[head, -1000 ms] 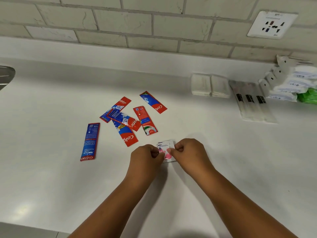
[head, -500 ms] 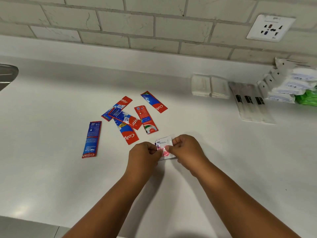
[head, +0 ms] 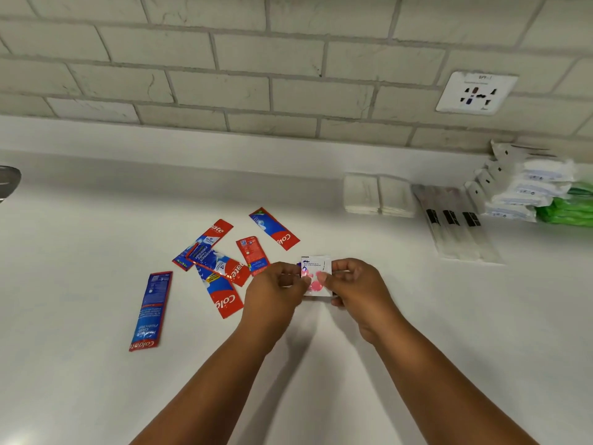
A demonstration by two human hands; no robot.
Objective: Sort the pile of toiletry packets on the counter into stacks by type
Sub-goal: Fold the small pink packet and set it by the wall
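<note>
pinching one small pink-and-white packet: left hand and right hand both grip it. toothpaste sachets at 9 o'clock on counter.

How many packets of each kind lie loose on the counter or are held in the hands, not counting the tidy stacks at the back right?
Red and blue toothpaste packets: 6
Small white packets with pink spots, held by the left hand and right hand: 1, possibly more stacked beneath
Total: 7
</note>
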